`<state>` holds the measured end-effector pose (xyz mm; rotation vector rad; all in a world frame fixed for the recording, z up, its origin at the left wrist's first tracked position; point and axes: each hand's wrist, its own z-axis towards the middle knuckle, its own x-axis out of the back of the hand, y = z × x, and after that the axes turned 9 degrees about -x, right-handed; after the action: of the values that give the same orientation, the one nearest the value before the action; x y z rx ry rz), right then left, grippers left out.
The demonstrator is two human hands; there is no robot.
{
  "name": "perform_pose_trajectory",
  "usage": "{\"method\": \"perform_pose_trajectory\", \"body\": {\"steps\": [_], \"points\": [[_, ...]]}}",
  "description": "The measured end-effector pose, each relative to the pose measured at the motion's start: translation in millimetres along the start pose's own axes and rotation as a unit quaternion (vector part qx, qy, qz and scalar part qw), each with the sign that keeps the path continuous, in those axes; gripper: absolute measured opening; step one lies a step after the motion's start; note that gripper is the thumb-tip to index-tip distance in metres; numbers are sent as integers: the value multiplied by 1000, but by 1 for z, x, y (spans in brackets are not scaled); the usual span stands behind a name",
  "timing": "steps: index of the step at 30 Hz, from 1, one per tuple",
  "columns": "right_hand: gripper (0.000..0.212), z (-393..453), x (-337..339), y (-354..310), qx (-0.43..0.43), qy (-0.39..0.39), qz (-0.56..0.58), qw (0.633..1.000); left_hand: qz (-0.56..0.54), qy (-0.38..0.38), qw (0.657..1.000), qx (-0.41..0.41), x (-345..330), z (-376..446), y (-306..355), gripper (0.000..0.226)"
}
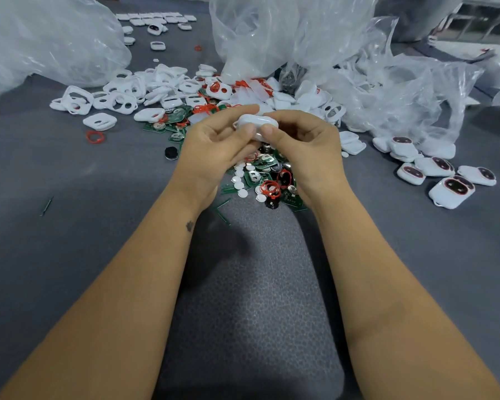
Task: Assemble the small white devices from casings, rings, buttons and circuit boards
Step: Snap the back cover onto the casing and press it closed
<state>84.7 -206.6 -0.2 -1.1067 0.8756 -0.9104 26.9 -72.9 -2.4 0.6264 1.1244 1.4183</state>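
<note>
Down at the near edge of the grey table [70,255], two bare forearms reach forward and converge toward its middle. Both hands meet above the heap of parts, wrists bent slightly inward, palms turned toward each other. The left hand [214,148] and the right hand [303,145] hold a single white casing [257,124] between them: each thumb presses on its near side, the forefingers curl over its top, and the other fingers are folded beneath, so the piece is pinched from both ends and lifted clear of the table.

Directly under the hands lies a jumble of green circuit boards [256,177], small white buttons [238,185] and red rings [270,188]. A lone red ring [95,137] sits off to the left, and a black round part [171,153] lies just left of the left hand. Toward the right edge rests a cluster of finished devices [451,190] with dark oval windows. Beyond the hands spreads a pile of white casing shells [122,96], and further back crumpled clear plastic bags [300,33] rise on both sides, with a row of more white pieces [156,20] near the far edge.
</note>
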Motion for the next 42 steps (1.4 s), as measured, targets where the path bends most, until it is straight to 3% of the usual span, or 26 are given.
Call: {"method": "perform_pose_trajectory", "body": {"steps": [16, 21, 27, 34, 38, 42], "points": [[20, -1, 4, 0, 29, -15, -26, 999, 58, -37, 994, -79, 4, -3, -2, 29], [17, 0, 3, 1, 11, -23, -16, 1000, 45, -6, 998, -46, 2, -1, -5, 24], [15, -1, -4, 1, -76, -41, 71, 994, 21, 29, 999, -12, 3, 1, -8, 25], [14, -1, -3, 1, -59, -15, 38, 997, 21, 49, 999, -13, 0, 0, -8, 17], [10, 0, -1, 2, -46, 19, 21, 999, 11, 15, 1000, 3, -1, 0, -7, 18], [13, 2, -2, 2, -69, 23, 37, 997, -100, 77, 991, 35, -5, 2, -4, 26]]}}
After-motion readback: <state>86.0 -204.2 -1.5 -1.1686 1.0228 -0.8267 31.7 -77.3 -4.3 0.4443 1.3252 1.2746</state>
